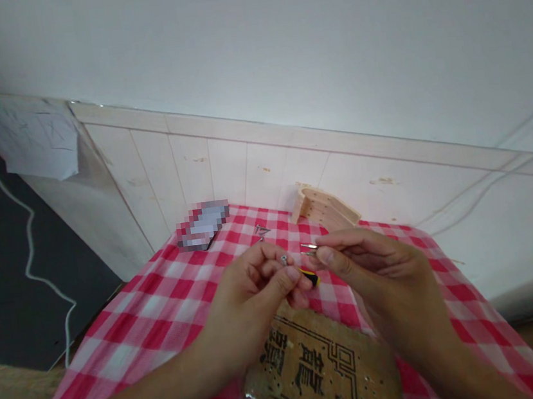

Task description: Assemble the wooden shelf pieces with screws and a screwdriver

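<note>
My left hand (261, 281) is closed, thumb against the fingers. A small round metal end (283, 259) shows above its thumb, and a black and yellow screwdriver handle (311, 277) sticks out past its fingertips; the part between is hidden by the fingers. Facing it, my right hand (377, 270) pinches two thin metal screwdriver bits (309, 246) between thumb and fingers, their tips pointing left. A narrow gap separates the bits from the left hand. Below both hands lies a brown board (335, 366) with dark characters and line patterns, its surface shiny at one edge.
A red and white checked cloth (150, 324) covers the table. Toward the wall stand a light wooden piece with holes (326, 208), several small metal pieces (262, 230) and a phone, its screen blurred (205, 225). A white cable (29, 248) hangs at the left.
</note>
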The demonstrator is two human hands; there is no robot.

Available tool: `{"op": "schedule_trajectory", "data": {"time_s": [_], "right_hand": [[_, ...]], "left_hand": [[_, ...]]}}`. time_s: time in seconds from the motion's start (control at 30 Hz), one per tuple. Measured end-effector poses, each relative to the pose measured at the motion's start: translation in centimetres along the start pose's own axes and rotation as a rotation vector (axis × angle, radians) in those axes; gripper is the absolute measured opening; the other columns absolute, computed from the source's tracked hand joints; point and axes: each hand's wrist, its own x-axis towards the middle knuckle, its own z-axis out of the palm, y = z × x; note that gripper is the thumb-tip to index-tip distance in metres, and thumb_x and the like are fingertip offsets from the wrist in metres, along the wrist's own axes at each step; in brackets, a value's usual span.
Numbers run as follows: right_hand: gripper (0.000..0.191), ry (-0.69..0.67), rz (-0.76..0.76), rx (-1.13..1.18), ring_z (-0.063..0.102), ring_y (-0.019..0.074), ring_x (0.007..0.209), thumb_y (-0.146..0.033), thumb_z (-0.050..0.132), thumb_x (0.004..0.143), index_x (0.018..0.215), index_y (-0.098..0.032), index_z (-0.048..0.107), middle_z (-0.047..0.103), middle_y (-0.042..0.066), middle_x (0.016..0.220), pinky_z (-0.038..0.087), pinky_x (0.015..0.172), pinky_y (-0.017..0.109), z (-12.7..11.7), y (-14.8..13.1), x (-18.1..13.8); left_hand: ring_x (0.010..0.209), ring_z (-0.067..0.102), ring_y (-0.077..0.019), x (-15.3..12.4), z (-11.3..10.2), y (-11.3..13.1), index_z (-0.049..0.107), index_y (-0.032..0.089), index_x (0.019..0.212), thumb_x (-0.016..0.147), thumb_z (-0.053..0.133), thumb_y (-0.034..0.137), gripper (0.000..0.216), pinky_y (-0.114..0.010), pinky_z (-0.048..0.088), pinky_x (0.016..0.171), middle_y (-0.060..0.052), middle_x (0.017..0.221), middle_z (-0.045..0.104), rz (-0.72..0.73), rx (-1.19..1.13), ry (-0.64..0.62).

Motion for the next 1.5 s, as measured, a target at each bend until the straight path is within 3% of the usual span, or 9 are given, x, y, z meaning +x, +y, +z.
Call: {"op": "schedule_trajectory", "data": {"time_s": [0.3, 0.63, 0.97, 1.5], "right_hand": [[0.015, 0.061, 0.110, 0.133, 0.074, 0.0114, 0.059, -0.015, 0.081, 0.078, 0.079, -0.029, 0.081, 0.079, -0.003, 0.068, 0.061, 0.055, 0.016, 2.3, -0.1, -1.7], [0.013, 0.035, 0.159, 0.110, 0.077, 0.0167, 0.063, -0.016, 0.083, 0.076, 0.079, -0.029, 0.083, 0.081, -0.001, 0.069, 0.066, 0.061, 0.024, 2.2, -0.3, -1.7], [0.009, -0.036, 0.388, 0.328, 0.075, 0.0132, 0.061, -0.020, 0.088, 0.070, 0.075, -0.026, 0.083, 0.080, 0.001, 0.067, 0.063, 0.064, 0.021, 2.0, 0.7, -1.4], [0.013, -0.078, 0.425, 0.368, 0.072, 0.0134, 0.056, -0.019, 0.092, 0.065, 0.071, -0.024, 0.082, 0.077, 0.000, 0.061, 0.063, 0.060, 0.024, 2.1, 0.2, -1.0]], "left_hand": [[0.049, 0.053, -0.0058, -1.2, 1.1, -0.6, 0.068, 0.016, 0.086, 0.081, 0.082, 0.033, 0.022, -0.017, 0.040, 0.050, 0.003, 0.063, 0.067, -0.021, -0.204, 0.110], [0.047, 0.046, -0.0047, -1.1, 0.9, -0.3, 0.069, 0.016, 0.077, 0.078, 0.085, 0.036, 0.026, -0.019, 0.035, 0.051, 0.003, 0.061, 0.066, -0.088, -0.285, 0.094], [0.046, 0.045, -0.0047, -1.1, 0.9, 0.1, 0.071, 0.016, 0.078, 0.074, 0.088, 0.038, 0.028, -0.018, 0.031, 0.048, 0.003, 0.058, 0.064, -0.150, -0.276, 0.106], [0.046, 0.045, -0.0042, -1.0, 0.7, 0.1, 0.070, 0.015, 0.076, 0.077, 0.085, 0.034, 0.024, -0.017, 0.028, 0.045, 0.003, 0.057, 0.063, -0.160, -0.305, 0.077]]}}
